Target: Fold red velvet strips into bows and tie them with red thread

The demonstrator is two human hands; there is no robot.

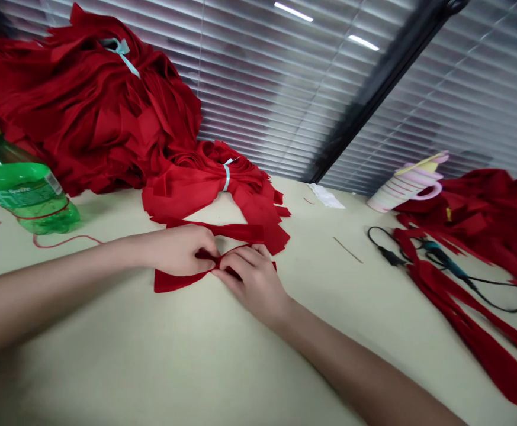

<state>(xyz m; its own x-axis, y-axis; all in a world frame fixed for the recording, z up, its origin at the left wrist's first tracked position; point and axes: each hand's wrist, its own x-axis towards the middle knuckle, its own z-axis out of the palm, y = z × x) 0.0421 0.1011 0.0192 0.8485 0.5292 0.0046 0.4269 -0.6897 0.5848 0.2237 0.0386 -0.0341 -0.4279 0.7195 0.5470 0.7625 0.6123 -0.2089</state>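
Observation:
A red ribbon bow (173, 280) is pinched at its middle between my two hands, just above the pale table. My left hand (182, 249) is closed on it from the left, thumb and fingertips pressed together at the gathered centre. From the right, my right hand (254, 279) grips the same gathered spot, its fingers curled over the ribbon. Loops and ends of the ribbon spread out to both sides behind and under the hands. My fingers hide the centre itself. Right behind them lies a small bundle of red ribbon strips (187, 189) bound with a light blue tie (227, 176).
A large red ribbon heap (107, 112) fills the back left, beside a green bottle (22, 183) with red cord round it. At right are a striped mug (404, 186), more red ribbons (480, 219) and a corded teal-handled tool (445, 258). Window blinds (258, 83) rise behind the table (151, 367).

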